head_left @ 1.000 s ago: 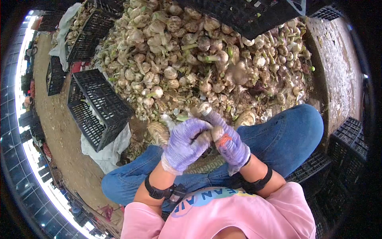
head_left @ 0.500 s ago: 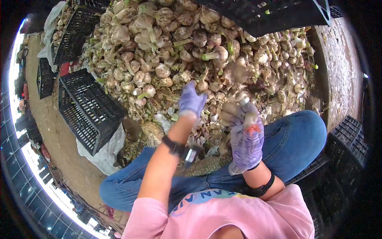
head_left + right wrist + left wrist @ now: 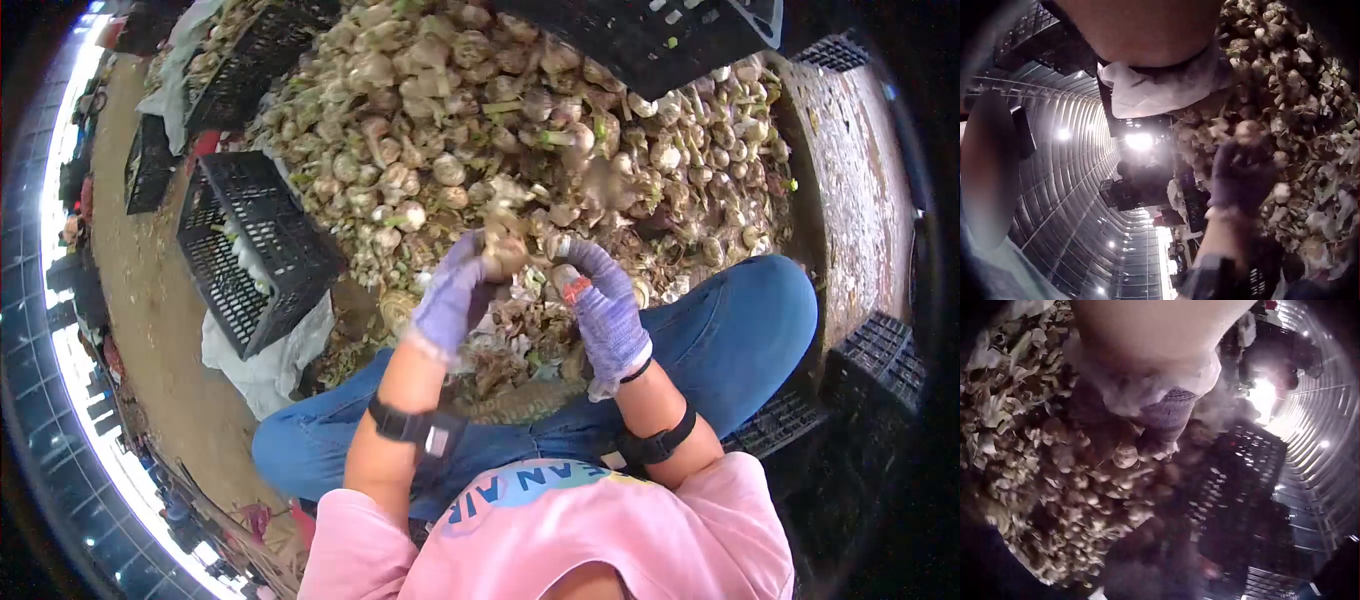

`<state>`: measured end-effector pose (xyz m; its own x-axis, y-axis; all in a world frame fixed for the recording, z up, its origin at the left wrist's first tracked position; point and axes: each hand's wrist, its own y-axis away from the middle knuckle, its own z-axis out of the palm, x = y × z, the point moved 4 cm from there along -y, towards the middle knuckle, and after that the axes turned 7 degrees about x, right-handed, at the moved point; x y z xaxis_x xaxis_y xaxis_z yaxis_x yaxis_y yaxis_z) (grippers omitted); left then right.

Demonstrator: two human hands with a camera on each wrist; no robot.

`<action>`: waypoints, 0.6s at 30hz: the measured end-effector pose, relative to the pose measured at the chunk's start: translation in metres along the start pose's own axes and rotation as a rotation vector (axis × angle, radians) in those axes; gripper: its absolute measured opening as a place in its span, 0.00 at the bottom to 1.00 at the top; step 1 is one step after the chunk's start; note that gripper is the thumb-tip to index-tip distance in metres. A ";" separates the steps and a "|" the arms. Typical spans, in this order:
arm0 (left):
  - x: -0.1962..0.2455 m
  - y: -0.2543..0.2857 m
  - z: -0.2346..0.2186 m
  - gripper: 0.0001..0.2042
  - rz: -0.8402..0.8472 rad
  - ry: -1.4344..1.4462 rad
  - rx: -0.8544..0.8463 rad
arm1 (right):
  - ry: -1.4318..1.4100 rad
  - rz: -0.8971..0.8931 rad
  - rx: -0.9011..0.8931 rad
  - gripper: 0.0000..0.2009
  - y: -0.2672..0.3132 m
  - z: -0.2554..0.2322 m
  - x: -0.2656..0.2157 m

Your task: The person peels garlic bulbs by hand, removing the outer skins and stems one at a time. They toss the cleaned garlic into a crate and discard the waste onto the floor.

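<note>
In the head view, my gloved left hand (image 3: 455, 290) grips a garlic bulb (image 3: 503, 252) with dry, dirty skin, held up over the scraps between my legs. Its fingers wrap the bulb from the left and below. My right hand (image 3: 608, 318), in a matching purple glove with an orange band on the thumb, faces the bulb from the right. The right thumb and forefinger come close together beside it; I cannot tell what lies between them. The left wrist view shows part of the left glove (image 3: 1169, 415) below its pale cuff. Past the right wrist, the left hand appears dark and blurred.
A large garlic heap (image 3: 400, 110) spreads in front of me. One black crate (image 3: 285, 250) lies tilted at the left on white sheeting (image 3: 270, 350); another crate (image 3: 650, 40) stands over the heap's far side. More crates (image 3: 880, 360) are at the right. Loose peelings (image 3: 505, 345) lie between my legs.
My hands were together low near my lap, then parted as the left reached to the heap. Now the left is back with a bulb, and the right has moved up and left toward it.
</note>
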<state>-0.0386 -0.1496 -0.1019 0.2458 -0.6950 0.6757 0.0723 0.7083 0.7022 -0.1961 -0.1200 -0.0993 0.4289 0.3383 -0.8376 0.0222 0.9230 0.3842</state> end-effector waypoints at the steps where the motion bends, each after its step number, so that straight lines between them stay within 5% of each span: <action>1: 0.011 0.017 0.003 0.29 -0.007 -0.061 -0.137 | 0.093 -0.075 -0.001 0.18 0.004 0.007 -0.002; 5: 0.015 0.074 -0.020 0.35 0.269 -0.087 -0.269 | -0.062 0.018 -0.263 0.16 0.030 0.038 -0.018; 7: 0.024 0.102 -0.021 0.40 0.345 -0.258 -0.243 | 0.102 0.059 -0.296 0.15 0.042 0.044 -0.021; 8: 0.025 0.111 -0.022 0.40 0.362 -0.257 -0.245 | 0.261 0.107 -0.312 0.14 0.048 0.047 -0.020; 9: 0.023 0.120 -0.023 0.42 0.350 -0.246 -0.255 | 0.268 -0.150 -0.320 0.12 0.052 0.053 -0.022; 10: 0.022 0.128 -0.024 0.44 0.339 -0.235 -0.265 | 0.273 -0.163 -0.326 0.12 0.059 0.053 -0.022; 12: 0.018 0.136 -0.031 0.44 0.421 -0.248 -0.278 | 0.227 0.027 -0.332 0.10 0.070 0.055 -0.023; 18: 0.006 0.147 -0.035 0.36 0.405 -0.103 -0.267 | 0.239 0.000 -0.396 0.10 0.090 0.065 -0.034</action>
<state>0.0069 -0.0450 -0.0028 0.2099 -0.3563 0.9105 0.2390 0.9217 0.3056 -0.1503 -0.0608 -0.0109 0.2076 0.3277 -0.9217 -0.3446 0.9063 0.2447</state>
